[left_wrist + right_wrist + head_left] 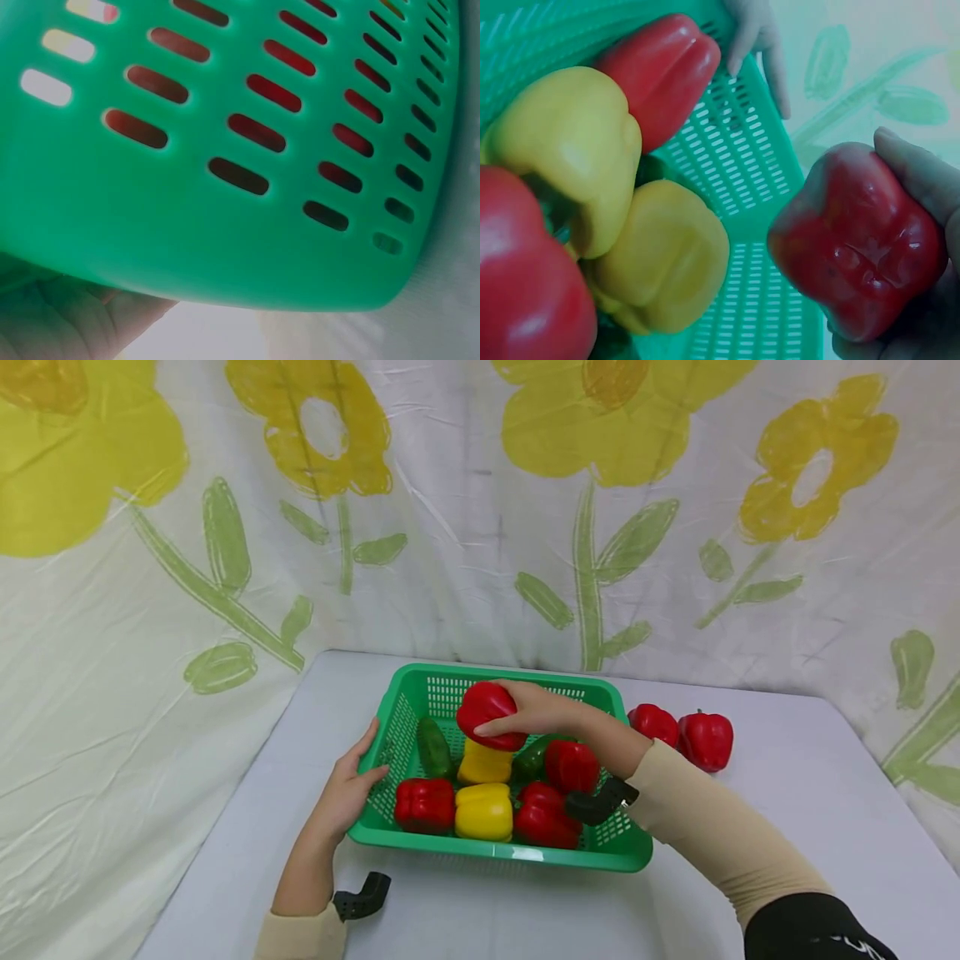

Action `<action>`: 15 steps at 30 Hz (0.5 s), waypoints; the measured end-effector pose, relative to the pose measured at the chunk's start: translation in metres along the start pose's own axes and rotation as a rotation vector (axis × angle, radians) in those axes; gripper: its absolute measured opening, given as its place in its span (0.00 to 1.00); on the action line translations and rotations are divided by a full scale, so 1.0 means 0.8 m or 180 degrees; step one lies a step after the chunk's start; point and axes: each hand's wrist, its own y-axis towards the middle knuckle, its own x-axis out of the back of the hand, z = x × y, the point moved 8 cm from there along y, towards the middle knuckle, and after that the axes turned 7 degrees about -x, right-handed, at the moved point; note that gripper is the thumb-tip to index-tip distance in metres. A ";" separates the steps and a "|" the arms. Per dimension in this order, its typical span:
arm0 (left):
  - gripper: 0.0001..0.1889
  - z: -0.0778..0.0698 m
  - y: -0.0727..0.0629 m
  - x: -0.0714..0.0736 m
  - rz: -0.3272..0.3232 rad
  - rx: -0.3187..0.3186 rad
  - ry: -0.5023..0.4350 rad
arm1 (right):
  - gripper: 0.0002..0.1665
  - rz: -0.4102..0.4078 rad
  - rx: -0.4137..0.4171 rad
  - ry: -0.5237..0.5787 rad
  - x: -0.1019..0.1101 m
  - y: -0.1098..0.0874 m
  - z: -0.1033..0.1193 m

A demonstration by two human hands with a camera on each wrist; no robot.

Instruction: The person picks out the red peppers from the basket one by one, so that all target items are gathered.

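Note:
My right hand (534,707) grips a red bell pepper (486,714) over the back half of a green plastic basket (525,853). In the right wrist view the pepper (859,244) shows its lobed bottom, with thumb and fingers on opposite sides. My left hand (347,793) holds the basket's left rim, thumb over the edge and fingers along the outside. Inside lie two yellow bell peppers (483,812), three red bell peppers (424,806), a cucumber (435,748) and a dark green vegetable (531,762), partly hidden. The left wrist view mostly shows the basket's slotted wall (187,217).
Two more red bell peppers (705,740) sit on the white table (780,827), just right of the basket. Behind the table hangs a white cloth (450,568) with yellow flowers. Each wrist carries a black camera mount (363,896).

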 end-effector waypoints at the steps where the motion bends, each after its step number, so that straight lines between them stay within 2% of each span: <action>1: 0.35 0.000 0.000 0.000 -0.0004 -0.0002 0.0001 | 0.41 -0.0036 -0.0024 0.0004 0.003 -0.003 -0.002; 8: 0.34 0.000 -0.001 0.000 -0.0002 -0.0017 0.0004 | 0.43 -0.0300 -0.0160 0.0054 0.022 -0.028 -0.021; 15: 0.35 0.000 0.000 -0.001 0.0005 -0.0016 0.0009 | 0.44 -0.0394 -0.0037 0.0360 0.035 -0.051 -0.032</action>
